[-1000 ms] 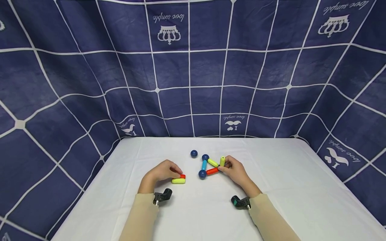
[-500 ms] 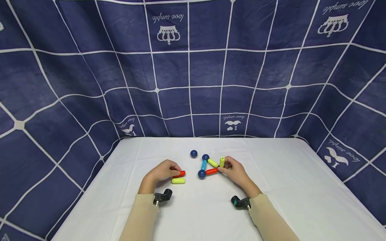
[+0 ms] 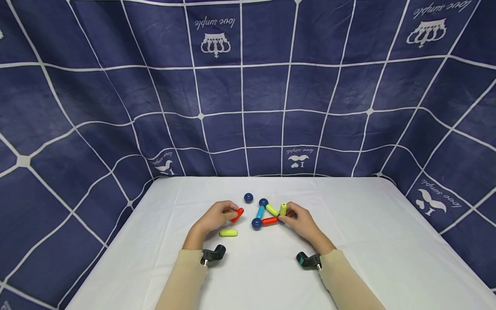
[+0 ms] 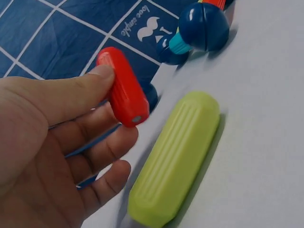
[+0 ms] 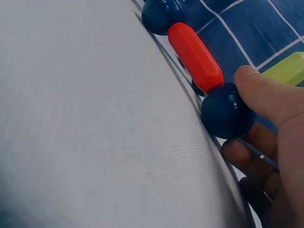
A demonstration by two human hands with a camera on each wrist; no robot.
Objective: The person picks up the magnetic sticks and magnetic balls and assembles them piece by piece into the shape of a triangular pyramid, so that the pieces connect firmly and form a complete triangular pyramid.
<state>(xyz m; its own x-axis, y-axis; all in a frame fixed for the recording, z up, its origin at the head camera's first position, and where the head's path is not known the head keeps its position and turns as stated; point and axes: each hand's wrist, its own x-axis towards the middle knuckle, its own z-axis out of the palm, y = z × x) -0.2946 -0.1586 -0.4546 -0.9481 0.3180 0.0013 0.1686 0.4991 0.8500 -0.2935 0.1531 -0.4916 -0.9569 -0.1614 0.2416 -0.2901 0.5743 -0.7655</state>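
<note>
The left hand (image 3: 218, 216) pinches a red stick (image 3: 237, 215) between thumb and fingers, tilted above the cloth; the left wrist view shows the same red stick (image 4: 124, 88). A flat triangle of a blue stick (image 3: 260, 212), a yellow-green stick (image 3: 272, 210) and another red stick (image 3: 270, 221) has dark blue balls at its corners. At its right corner, the right hand (image 3: 301, 220) grips the ball, seen as a dark blue ball (image 5: 227, 111) in the right wrist view. An upright yellow-green stick (image 3: 283, 209) stands over that corner, beside the right fingers.
A loose yellow-green stick (image 3: 228, 233) lies on the white table (image 3: 255, 275) near the left hand. Behind the triangle is a loose dark blue ball (image 3: 248, 198). A dark blue checked cloth (image 3: 267, 90) hangs behind the table.
The left hand has lifted the red stick from beside the loose yellow-green stick, moving it away from the person and tilting it. The triangle and the right hand have shifted slightly left.
</note>
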